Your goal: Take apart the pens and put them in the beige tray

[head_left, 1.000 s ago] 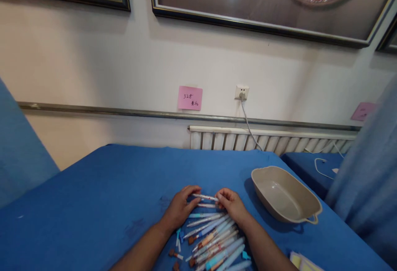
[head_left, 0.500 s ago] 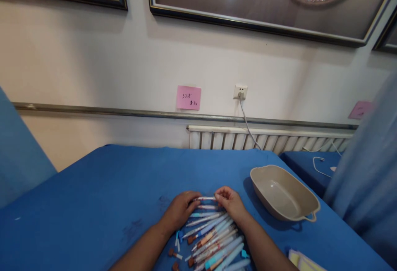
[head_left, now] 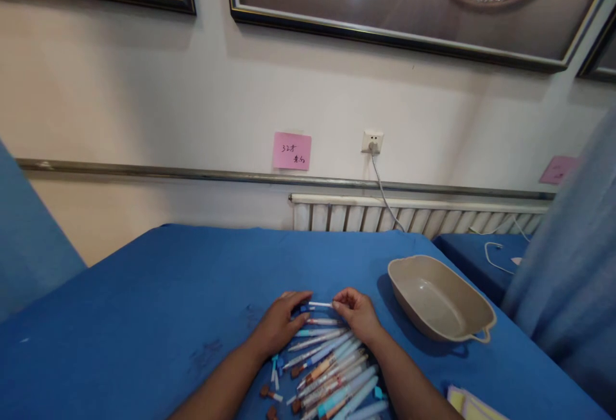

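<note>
My right hand (head_left: 359,314) pinches one end of a slim white pen (head_left: 320,304), held level above the bed. At the pen's other end, my left hand (head_left: 280,324) has its thumb and fingers parted. A small blue cap-like piece (head_left: 305,308) shows in that gap; whether a finger touches it I cannot tell. Below both hands lies a spread of pens (head_left: 332,369) in white, light blue, teal and orange-brown, roughly side by side. Small brown pieces (head_left: 264,392) and blue pieces (head_left: 280,363) with short white stems are scattered left of the pens.
A beige basin (head_left: 440,298) stands right of my hands on the blue-covered bed (head_left: 144,317). Yellow papers (head_left: 471,405) lie at the lower right. Behind are a radiator (head_left: 346,217), a plugged-in cable (head_left: 380,179) and a rail. Blue curtains (head_left: 572,266) hang at both sides.
My left thumb and fingers have opened away from the pen's left end, and the blue piece now shows between them. My right hand keeps its pinch almost in place.
</note>
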Demonstrator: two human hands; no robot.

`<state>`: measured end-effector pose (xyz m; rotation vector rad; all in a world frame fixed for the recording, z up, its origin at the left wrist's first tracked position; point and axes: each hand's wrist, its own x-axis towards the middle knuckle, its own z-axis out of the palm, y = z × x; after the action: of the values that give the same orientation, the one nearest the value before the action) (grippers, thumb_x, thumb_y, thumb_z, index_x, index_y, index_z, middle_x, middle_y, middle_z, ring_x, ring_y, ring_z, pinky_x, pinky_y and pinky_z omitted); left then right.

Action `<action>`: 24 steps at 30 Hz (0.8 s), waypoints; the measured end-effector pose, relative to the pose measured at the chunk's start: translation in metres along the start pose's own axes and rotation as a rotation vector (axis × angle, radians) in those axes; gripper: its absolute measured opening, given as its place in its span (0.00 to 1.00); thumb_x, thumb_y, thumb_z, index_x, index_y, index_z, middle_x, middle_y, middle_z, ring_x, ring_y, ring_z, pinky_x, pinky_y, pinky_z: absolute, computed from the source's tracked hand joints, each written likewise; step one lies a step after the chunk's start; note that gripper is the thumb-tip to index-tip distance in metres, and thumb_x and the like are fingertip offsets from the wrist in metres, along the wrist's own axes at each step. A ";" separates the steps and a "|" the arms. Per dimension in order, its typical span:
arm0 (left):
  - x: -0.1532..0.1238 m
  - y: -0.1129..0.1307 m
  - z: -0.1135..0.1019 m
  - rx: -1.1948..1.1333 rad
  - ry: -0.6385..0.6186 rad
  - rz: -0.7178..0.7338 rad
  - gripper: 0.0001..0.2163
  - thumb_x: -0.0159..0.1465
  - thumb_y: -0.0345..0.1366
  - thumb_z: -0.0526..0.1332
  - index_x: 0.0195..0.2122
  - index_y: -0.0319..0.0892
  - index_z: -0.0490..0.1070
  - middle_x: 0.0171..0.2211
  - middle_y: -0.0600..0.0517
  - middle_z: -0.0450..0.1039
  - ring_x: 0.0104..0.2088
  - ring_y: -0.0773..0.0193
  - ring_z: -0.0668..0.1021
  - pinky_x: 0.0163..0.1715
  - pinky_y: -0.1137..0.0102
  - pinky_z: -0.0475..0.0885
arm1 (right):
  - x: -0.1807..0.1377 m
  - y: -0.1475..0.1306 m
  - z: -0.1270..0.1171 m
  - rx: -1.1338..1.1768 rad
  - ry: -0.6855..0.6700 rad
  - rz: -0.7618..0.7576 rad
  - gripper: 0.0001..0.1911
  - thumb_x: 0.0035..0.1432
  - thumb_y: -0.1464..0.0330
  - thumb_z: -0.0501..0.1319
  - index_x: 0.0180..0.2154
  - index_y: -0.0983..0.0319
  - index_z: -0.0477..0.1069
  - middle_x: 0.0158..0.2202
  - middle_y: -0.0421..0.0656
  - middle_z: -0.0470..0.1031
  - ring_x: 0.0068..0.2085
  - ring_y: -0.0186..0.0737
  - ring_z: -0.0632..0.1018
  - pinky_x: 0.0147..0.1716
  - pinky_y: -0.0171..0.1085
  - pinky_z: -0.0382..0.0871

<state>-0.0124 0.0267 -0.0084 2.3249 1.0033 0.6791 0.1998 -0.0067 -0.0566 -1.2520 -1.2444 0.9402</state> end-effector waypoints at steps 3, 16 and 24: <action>0.000 0.011 0.004 0.006 -0.050 0.027 0.11 0.62 0.38 0.54 0.42 0.47 0.73 0.37 0.52 0.76 0.39 0.61 0.73 0.43 0.69 0.65 | -0.002 0.001 0.003 -0.027 -0.037 0.002 0.10 0.45 0.62 0.63 0.28 0.62 0.71 0.25 0.40 0.73 0.27 0.36 0.71 0.28 0.34 0.63; 0.006 -0.015 -0.010 0.123 0.092 -0.182 0.08 0.60 0.34 0.54 0.34 0.43 0.73 0.34 0.51 0.75 0.38 0.59 0.74 0.39 0.69 0.65 | 0.006 0.011 -0.007 -0.089 0.061 -0.016 0.13 0.47 0.59 0.62 0.31 0.62 0.71 0.30 0.44 0.75 0.32 0.41 0.74 0.34 0.38 0.67; 0.004 -0.006 -0.010 0.070 0.138 -0.072 0.06 0.57 0.35 0.57 0.33 0.43 0.73 0.37 0.50 0.74 0.41 0.59 0.73 0.45 0.67 0.64 | 0.002 0.003 -0.014 -0.179 0.038 -0.015 0.06 0.48 0.65 0.60 0.29 0.61 0.71 0.25 0.40 0.74 0.28 0.38 0.73 0.30 0.35 0.66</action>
<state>-0.0193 0.0360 -0.0034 2.3145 1.1840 0.7967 0.2144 -0.0062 -0.0581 -1.3911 -1.3292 0.8042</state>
